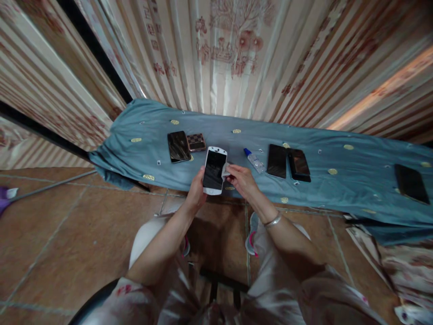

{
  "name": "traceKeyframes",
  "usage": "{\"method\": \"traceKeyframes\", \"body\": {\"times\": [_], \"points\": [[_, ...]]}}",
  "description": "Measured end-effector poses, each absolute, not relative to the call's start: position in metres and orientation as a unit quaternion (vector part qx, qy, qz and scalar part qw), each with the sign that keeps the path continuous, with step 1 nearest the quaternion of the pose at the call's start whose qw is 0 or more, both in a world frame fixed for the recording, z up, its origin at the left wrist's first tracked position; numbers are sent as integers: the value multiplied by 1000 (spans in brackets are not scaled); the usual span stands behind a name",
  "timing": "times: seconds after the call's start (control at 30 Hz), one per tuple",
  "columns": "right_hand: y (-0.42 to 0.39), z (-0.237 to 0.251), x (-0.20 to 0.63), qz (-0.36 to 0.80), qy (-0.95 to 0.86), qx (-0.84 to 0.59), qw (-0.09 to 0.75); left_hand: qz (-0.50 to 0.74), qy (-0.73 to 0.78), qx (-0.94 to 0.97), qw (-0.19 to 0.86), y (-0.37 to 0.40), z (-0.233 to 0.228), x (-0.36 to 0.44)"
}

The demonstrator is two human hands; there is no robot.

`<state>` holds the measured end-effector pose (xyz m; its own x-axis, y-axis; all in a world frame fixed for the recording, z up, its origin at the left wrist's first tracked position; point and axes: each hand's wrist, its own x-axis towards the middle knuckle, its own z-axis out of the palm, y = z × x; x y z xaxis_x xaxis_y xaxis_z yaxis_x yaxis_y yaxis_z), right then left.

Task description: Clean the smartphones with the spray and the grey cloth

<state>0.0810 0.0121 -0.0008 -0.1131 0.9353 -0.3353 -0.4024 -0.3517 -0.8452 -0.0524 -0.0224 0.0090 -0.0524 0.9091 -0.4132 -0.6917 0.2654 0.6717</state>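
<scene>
A white smartphone (215, 170) with a dark screen is tilted up over the near edge of the cloth-covered table. My left hand (196, 188) grips it by the lower left side. Pinched in my right hand (241, 178) is a small pale cloth (225, 170), touching the phone's right edge. Much of the cloth is hidden by my fingers. Just right of that hand lies a clear bottle with a blue cap (255, 161). A black phone (178, 146) and a small checkered case (196, 142) lie beyond the white phone to the left.
A blue-green cloth (213, 126) covers the long narrow table. Right of the bottle lie a dark phone (276, 161) and stacked dark devices (299, 165); another phone (411, 183) rests at the far right. Patterned curtains (237, 58) hang behind. Black metal bars (43, 131) stand at left.
</scene>
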Motion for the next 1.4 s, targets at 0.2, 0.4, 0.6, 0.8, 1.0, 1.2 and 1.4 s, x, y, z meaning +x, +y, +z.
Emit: {"method": "traceKeyframes", "body": {"times": [0.2, 0.4, 0.6, 0.8, 1.0, 1.2, 1.4], "points": [[4, -6, 75, 704, -333, -448, 439, 587, 434, 132, 671, -16, 12, -61], [-7, -12, 66, 734, -336, -426, 408, 608, 434, 131, 652, -9, 12, -69], [-17, -18, 61, 759, -333, -415, 374, 637, 432, 115, 628, -6, 10, -73], [-10, -13, 68, 753, -332, -426, 376, 594, 411, 150, 675, -7, 13, -70], [-3, -8, 74, 738, -327, -442, 390, 586, 380, 199, 687, -9, 17, -70], [-7, -14, 67, 776, -254, -418, 398, 623, 354, 243, 654, -11, 18, -74], [-9, -27, 60, 809, -203, -397, 383, 618, 406, 228, 634, -11, 18, -74]]}}
